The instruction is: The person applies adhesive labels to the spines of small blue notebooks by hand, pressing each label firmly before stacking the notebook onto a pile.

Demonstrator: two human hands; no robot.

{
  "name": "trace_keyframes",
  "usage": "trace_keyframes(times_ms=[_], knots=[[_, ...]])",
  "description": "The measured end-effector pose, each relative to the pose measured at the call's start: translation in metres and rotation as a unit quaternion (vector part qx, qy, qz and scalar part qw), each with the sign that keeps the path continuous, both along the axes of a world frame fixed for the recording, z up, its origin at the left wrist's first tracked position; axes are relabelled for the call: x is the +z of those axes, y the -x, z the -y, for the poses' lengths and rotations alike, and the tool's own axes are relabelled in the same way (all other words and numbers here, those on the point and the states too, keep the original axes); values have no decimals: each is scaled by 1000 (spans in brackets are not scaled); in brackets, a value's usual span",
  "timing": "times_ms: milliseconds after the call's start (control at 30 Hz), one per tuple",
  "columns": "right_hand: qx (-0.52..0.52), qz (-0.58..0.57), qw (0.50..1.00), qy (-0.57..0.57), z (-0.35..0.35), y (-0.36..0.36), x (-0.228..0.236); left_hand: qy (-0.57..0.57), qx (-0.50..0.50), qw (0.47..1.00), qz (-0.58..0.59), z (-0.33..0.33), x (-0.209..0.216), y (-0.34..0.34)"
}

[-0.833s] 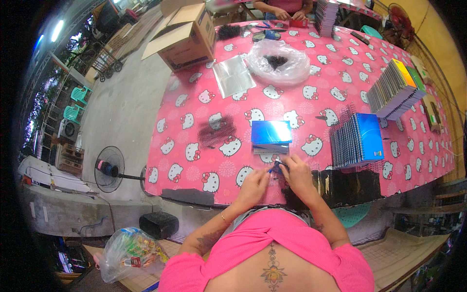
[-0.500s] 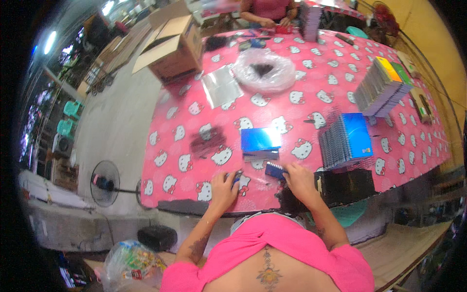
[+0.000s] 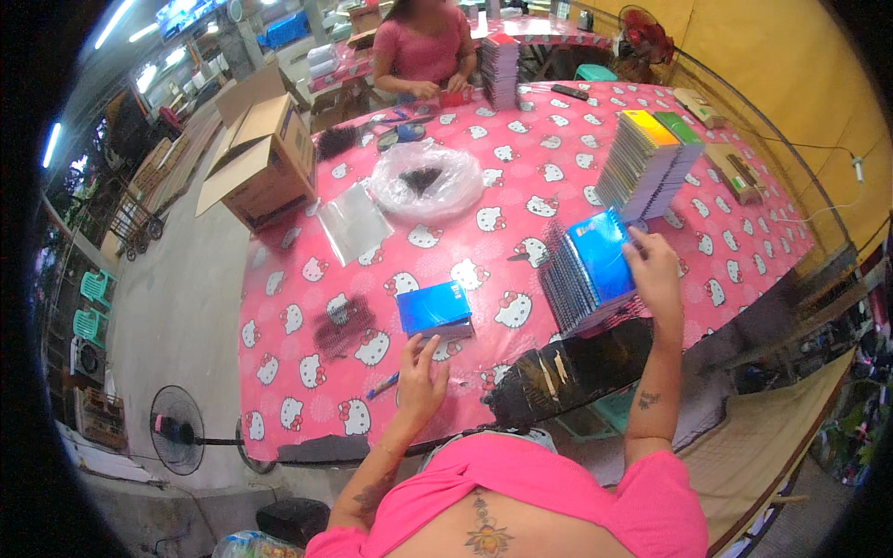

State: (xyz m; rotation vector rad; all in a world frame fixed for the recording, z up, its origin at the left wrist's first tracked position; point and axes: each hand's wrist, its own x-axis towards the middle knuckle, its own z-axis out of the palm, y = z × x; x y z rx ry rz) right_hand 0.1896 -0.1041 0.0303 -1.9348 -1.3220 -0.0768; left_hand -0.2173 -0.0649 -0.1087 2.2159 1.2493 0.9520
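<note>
Left hand: one, the person's own left hand [image 3: 424, 381], fingers loosely spread, tips at the near edge of the small pile of blue notebooks [image 3: 433, 309]; contact is hard to confirm.
Right hand: the other, the right hand [image 3: 657, 274], well apart from the left, fingers bent at the right edge of the blue spiral notebook stack [image 3: 600, 246]; whether it pinches a cover, I cannot tell.
Blue notebooks: two groups on the table [image 3: 512, 358], the small pile left of the larger stack; copies too tightly layered to count.
Pen: one blue pen [image 3: 382, 386], lying just left of the left hand.
Other notebook stacks: three; a yellow-topped stack [image 3: 633, 163] and a green-topped stack [image 3: 684, 153] side by side beyond the blue one, plus a red-topped stack [image 3: 500, 74] near the co-worker [image 3: 423, 46].
Black coils: one loose heap [image 3: 343, 327] left of the small pile.
Plastic: one clear bag [image 3: 456, 181] holding something black, one clear sheet [image 3: 354, 226] beside it.
Carton: one open cardboard box [image 3: 270, 177], far left.
Fans: two, a black fan [image 3: 177, 430] and a red fan [image 3: 644, 39].
</note>
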Motion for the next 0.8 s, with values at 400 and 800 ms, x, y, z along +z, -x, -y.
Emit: trace_keyframes(times_ms=[400, 800], knots=[[-80, 93, 992, 28, 0, 28, 5, -145, 9, 983, -115, -39, 2, 8], [242, -115, 960, -80, 5, 154, -42, -232, -60, 962, -131, -65, 23, 7]])
